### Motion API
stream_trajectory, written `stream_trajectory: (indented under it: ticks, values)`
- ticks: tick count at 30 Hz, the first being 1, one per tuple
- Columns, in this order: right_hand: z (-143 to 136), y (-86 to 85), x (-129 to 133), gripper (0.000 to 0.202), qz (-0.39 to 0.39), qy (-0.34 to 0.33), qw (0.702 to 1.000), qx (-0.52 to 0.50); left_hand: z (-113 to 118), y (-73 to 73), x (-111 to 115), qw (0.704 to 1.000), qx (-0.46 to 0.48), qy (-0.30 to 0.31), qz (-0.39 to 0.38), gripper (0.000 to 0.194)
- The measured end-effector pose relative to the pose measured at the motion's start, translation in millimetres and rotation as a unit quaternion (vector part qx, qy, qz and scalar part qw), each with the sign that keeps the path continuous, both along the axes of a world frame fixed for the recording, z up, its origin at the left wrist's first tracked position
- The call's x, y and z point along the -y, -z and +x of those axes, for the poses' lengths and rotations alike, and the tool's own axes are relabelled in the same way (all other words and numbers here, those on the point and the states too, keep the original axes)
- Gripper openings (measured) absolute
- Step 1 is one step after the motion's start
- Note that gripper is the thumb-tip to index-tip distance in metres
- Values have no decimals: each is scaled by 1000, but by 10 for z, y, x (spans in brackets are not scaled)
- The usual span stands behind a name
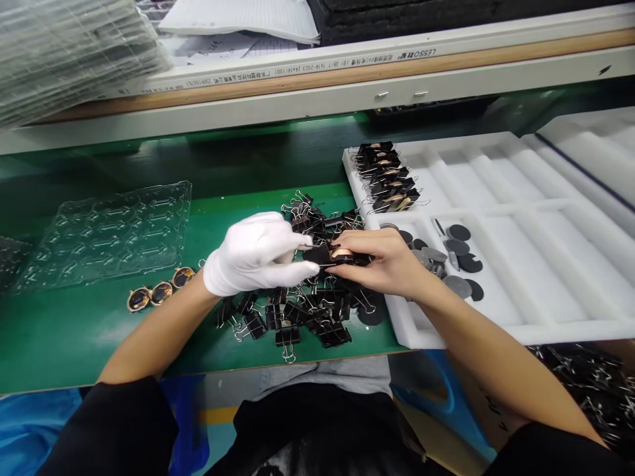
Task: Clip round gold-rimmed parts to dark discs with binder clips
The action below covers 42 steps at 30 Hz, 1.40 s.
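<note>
A black binder clip [316, 255] is held above the middle of the green tabletop [74, 354], over a loose heap of black clips [297, 312], with a pale-rimmed round piece [342, 252] right at its side. The white-gloved left hand [262, 254] has the clip pinched between thumb and forefinger, the tips parted by the clip's width. The bare right hand [387, 261] grips the round piece between thumb and fingers, nearly closed; the fingers hide much of it, so whether the clip's mouth already bites its rim is hard to say. The heap spreads toward the front edge, where one clip's wire handles lie just short of the drop. On the right, the heap meets the side wall of a white compartment tray [476, 206], whose near corner sits by that same edge; its far-left compartment holds a row of clipped pieces [389, 177], the one nearer the person grey and black discs [459, 248]. On the left, green surface runs between the heap and a clear plastic tray [119, 228], with three gold-rimmed rounds [161, 293] beside the left forearm. Behind, a long white rail [278, 122] bounds the reach.
</note>
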State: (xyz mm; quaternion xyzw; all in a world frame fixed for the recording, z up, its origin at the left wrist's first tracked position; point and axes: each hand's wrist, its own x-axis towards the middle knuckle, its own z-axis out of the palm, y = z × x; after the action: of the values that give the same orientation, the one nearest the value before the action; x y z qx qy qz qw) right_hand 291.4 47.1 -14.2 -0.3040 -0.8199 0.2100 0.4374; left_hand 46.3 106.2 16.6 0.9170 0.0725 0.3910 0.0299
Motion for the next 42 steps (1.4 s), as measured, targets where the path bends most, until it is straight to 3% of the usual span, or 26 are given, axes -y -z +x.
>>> stream_trajectory:
  ticks: [6,8,10,12,15,16,18,21,24,27,29,33,38,40,42]
  values:
    - [47,44,-37,7,30,-10,999,2,32,59,-65,999,-14,-17,-33,25]
    - [80,55,-64,3,81,17,996,20,40,39,-72,997,-27,-29,-61,29]
    - [122,61,-85,14,165,75,982,61,64,9,-29,987,-33,-60,-146,36]
    - [163,69,-89,22,261,139,948,118,110,-17,60,943,-44,-89,-317,43]
    - [201,87,-60,34,332,182,905,193,199,-34,203,819,-87,-96,-559,62]
    - [207,87,-44,38,330,181,903,206,224,-39,234,789,-97,-91,-600,64]
    - [217,59,-7,47,303,188,911,208,252,-54,257,764,-102,-78,-633,61]
    - [258,-64,52,72,213,206,939,172,239,-90,224,790,-89,-83,-601,55]
    - [325,-214,108,104,16,139,984,110,196,-109,182,838,-107,-115,-523,49]
    - [355,-298,133,86,-170,56,983,36,172,-86,177,874,-127,-124,-453,42]
    - [334,-319,123,63,-228,34,973,24,169,-58,190,897,-137,-119,-403,40]
    - [240,-339,68,27,-242,33,968,47,181,-8,216,923,-161,-94,-337,39]
    - [184,-407,25,22,-189,39,978,85,199,30,210,945,-174,-106,-255,38]
    - [281,-457,-32,24,-155,30,983,98,177,11,204,954,-187,-136,-191,40]
    - [533,-506,-170,31,-123,50,984,117,122,-43,194,952,-203,-183,-136,55]
